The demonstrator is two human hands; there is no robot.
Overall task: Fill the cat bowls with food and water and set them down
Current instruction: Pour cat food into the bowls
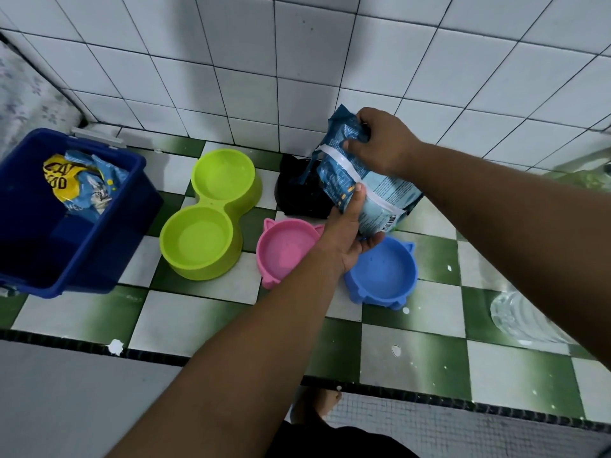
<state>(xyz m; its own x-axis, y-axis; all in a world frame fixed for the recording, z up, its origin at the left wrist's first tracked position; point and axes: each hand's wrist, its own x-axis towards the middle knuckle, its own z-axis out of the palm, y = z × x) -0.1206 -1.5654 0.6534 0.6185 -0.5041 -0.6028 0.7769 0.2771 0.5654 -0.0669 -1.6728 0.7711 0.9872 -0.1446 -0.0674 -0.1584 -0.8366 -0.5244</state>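
Note:
Both my hands hold a light blue cat food bag above the bowls. My right hand grips its crumpled top, and my left hand holds its lower side from underneath. Partly hidden behind the bag stands a black bowl. A pink cat-shaped bowl and a blue cat-shaped bowl sit side by side on the checkered floor, both showing nothing inside. To their left lies a lime green double bowl, with nothing visible in either cup.
A dark blue plastic bin at the left holds another blue and yellow cat food bag. A clear water bottle lies at the right edge. White tiled walls close the corner behind the bowls. A bare foot shows below.

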